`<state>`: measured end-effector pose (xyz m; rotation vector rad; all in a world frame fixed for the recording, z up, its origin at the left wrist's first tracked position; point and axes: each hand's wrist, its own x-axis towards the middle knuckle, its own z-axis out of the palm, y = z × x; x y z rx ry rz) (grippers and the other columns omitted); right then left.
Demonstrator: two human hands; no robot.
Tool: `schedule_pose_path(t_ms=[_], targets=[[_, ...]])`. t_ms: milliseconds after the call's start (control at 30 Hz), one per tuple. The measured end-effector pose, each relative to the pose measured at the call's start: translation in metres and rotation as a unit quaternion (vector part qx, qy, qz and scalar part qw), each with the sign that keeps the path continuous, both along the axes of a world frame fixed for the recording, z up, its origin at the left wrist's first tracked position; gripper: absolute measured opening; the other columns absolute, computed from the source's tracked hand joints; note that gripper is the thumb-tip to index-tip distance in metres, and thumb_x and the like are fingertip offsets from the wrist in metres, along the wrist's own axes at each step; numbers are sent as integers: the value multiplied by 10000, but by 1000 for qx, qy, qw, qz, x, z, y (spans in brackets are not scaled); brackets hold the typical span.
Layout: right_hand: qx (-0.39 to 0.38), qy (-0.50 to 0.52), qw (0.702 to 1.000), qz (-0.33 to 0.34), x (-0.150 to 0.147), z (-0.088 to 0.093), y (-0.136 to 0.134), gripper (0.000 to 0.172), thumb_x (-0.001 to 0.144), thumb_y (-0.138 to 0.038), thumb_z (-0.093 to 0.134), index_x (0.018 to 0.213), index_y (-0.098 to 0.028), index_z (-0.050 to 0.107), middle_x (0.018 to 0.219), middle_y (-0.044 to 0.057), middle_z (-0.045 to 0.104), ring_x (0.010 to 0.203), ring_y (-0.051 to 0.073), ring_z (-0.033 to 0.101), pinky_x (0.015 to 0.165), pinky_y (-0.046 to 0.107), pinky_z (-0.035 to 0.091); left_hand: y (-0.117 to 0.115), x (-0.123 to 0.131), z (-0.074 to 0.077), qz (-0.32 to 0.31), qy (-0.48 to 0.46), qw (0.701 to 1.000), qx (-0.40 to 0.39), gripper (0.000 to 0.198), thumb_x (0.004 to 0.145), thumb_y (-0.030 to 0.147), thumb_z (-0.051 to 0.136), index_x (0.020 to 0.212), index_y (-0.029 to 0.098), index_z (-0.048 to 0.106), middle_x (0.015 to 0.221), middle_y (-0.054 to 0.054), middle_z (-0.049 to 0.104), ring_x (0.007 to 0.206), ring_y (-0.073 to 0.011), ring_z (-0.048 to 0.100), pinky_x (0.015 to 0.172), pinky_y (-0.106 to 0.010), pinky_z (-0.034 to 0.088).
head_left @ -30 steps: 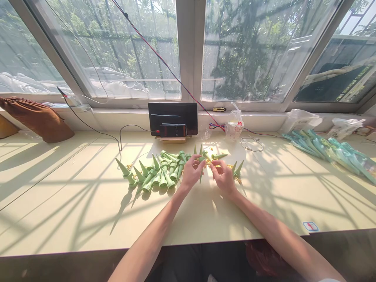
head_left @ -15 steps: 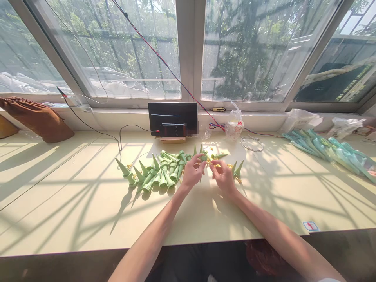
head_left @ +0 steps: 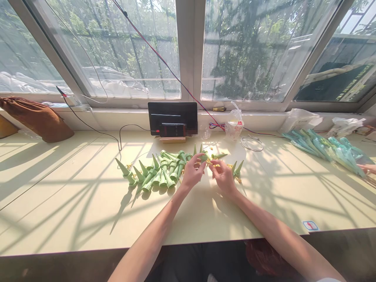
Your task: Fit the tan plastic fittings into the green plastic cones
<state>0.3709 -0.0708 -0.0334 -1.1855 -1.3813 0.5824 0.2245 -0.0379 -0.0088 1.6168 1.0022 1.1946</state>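
Note:
My left hand [head_left: 192,173] is closed, thumb and fingers pinching a green plastic spike [head_left: 203,158]. From the right, my right hand [head_left: 223,177] pinches a small yellow piece [head_left: 208,161] at the spike's side; the fingers hide much of the contact. A heap of green cone-shaped spikes [head_left: 163,178] lies left of my left hand, some standing point up. Beside my right hand are two upright green spikes [head_left: 238,170] with small yellow parts near them. Another spike [head_left: 219,156] lies on its side behind my hands.
A black tablet [head_left: 173,111] with a phone [head_left: 172,130] in front stands by the window. Behind my right hand are a bagged cup [head_left: 234,127] and a coiled cable [head_left: 252,144]. Teal plastic packages [head_left: 329,149] lie at right, where another person's hand [head_left: 368,168] reaches in.
My hands stay almost still, holding the same pieces. At the far right, the other person's hand has come further into view, and the end of the teal packages has shifted.

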Motion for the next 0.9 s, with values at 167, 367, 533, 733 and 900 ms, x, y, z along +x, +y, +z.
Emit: schedule_pose_path(t_ms=[167,367,533,733,900], targets=[[-4,5,1000,3,0,2,0,265,905,-422,606,998,-176,635,892,59,682,496,128,590,519,286,501,0,0,0,-1,2,1000,13,318,863,299,609,1173,231,621,921,-35,577,564,-90,601,476,-198,466],[-8,12,1000,5,0,1,0,264,906,-425,600,995,-177,628,894,63,674,501,129,581,505,283,496,-3,0,3,5,25,999,26,363,834,274,628,1195,238,617,936,-37,553,618,-87,573,514,-193,474],[-7,19,1000,7,0,-2,1,271,908,-439,597,990,-182,623,891,59,661,497,127,571,487,280,486,-5,0,6,4,30,999,27,400,804,235,634,1204,239,614,955,-41,550,629,-81,548,487,-172,438],[-11,25,1000,8,0,-1,1,289,908,-463,594,978,-183,616,888,61,661,504,129,576,476,276,474,-5,1,5,4,33,999,30,400,799,227,623,1198,227,604,948,-38,548,634,-78,544,490,-166,433],[-10,16,1000,8,0,-1,1,302,913,-479,581,958,-183,610,854,50,657,507,130,578,486,273,464,-6,1,6,0,34,999,39,392,803,234,619,1194,221,597,938,-38,556,620,-77,531,467,-160,412]])
